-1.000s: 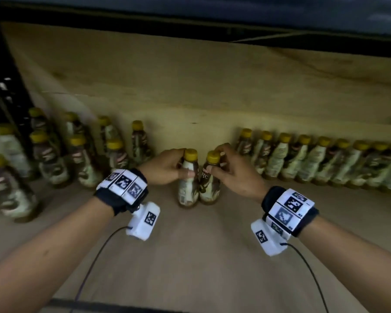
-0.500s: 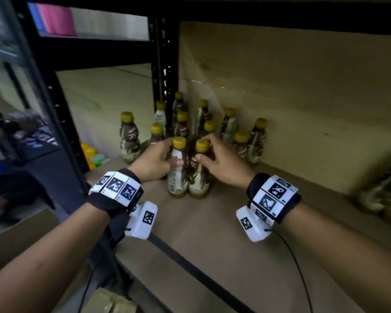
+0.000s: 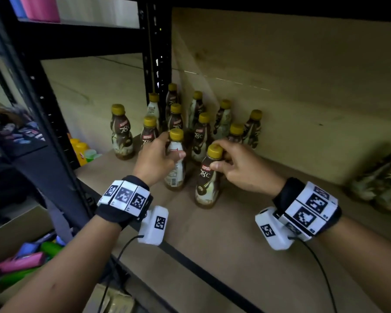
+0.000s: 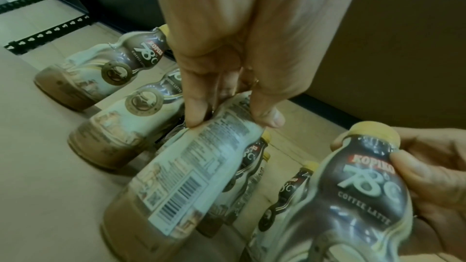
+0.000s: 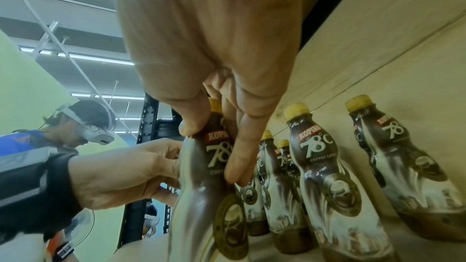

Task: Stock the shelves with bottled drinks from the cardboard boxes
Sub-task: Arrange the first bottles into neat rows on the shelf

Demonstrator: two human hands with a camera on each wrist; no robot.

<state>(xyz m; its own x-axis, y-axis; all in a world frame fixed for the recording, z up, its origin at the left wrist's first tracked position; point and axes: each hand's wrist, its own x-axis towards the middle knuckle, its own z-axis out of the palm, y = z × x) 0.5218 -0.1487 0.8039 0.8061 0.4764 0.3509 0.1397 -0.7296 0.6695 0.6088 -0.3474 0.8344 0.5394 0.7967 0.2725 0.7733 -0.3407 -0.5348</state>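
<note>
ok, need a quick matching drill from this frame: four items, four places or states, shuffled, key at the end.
Items:
1. left hand
2. right hand
3. cluster of bottles
4. shelf board

States:
A. stands against the back wall
B. grips a bottle with its barcode side facing the camera
C. bare brown surface near the front edge
D. fingers pinch a bottle's neck under the yellow cap

Pairs: 1-B, 2-D, 3-A, 4-C

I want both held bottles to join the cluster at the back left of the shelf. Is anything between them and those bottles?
Nothing visible. The left hand grips one bottle right at the cluster; the right hand grips the other bottle a little nearer the shelf front, with only bare board between.
</note>
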